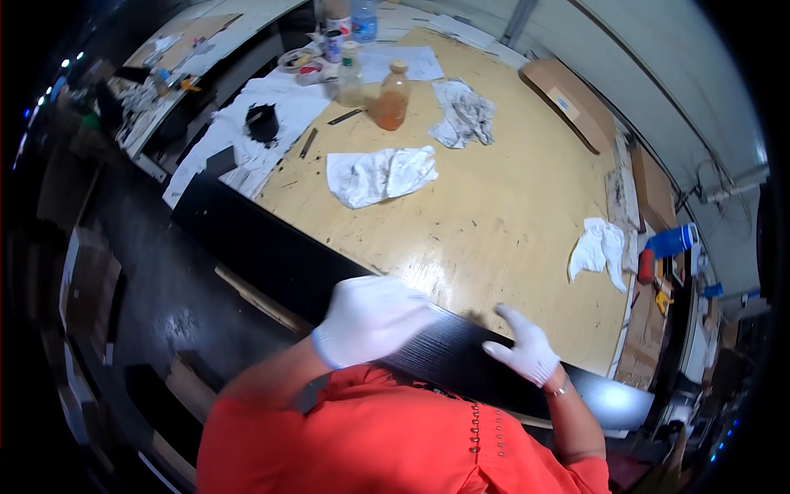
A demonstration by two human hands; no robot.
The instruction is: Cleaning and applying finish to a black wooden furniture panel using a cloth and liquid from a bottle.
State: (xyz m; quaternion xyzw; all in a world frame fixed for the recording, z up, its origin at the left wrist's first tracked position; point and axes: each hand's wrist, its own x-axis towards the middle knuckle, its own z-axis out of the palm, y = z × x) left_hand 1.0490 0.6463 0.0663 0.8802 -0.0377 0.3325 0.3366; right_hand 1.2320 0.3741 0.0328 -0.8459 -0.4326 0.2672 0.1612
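Observation:
A long, glossy black board (271,247) lies along the near edge of the table, running from the far left to the near right. Above its middle is my left hand (374,319) in a white glove, slightly blurred, its fingers pressed together and pointing right. Anything inside those fingers is hidden. My right hand (528,350), also gloved in white, is over the right part of the board with thumb and fingers apart, holding nothing. Whether either hand touches the board I cannot tell. A crumpled white cloth (380,176) lies beyond the board.
On the wooden table (510,214) stand a bottle of orange liquid (392,100) and a clear bottle (350,78). A stained rag (462,114) lies behind, another white cloth (599,251) at right. A black-smeared container (262,123) sits on white sheeting. A curved brown panel (568,99) leans at the back.

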